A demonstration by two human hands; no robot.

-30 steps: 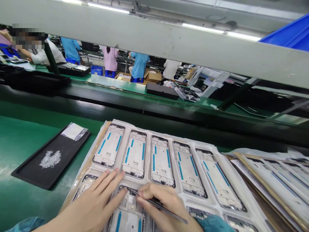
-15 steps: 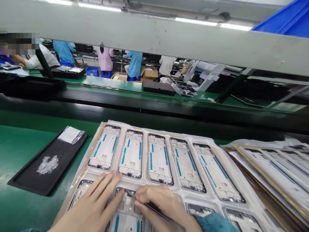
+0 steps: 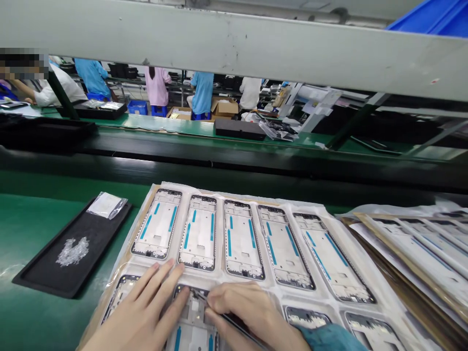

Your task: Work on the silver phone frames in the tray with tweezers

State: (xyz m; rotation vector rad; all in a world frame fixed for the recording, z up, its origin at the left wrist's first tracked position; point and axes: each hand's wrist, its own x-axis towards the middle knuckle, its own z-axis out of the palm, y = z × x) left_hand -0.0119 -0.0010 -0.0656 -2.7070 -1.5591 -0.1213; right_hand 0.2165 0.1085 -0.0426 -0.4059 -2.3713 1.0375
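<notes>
My left hand [image 3: 141, 307] lies flat with its fingers spread over the front row of the white moulded tray [image 3: 220, 234]. Its index fingertip touches the top edge of a phone frame [image 3: 195, 319]. Closed around slim metal tweezers [image 3: 239, 325], my right hand [image 3: 252, 309] rests over the same frame. The tweezer tip is at the frame's dark upper edge, close to my left index finger; whether it grips a small part I cannot make out. Several more phone frames [image 3: 197, 231] with blue strips lie in the tray's back row.
A black tray [image 3: 47, 270] on the left holds a pile of small clear pieces [image 3: 73, 251] and a plastic bag [image 3: 107, 204]. More stacked frame trays [image 3: 420, 258] stand at the right. Behind runs a dark conveyor [image 3: 164, 165]; people sit beyond it under a grey beam [image 3: 204, 39].
The view has tilted very slightly. Both hands stay over the same frame, with the tweezers still at its upper edge.
</notes>
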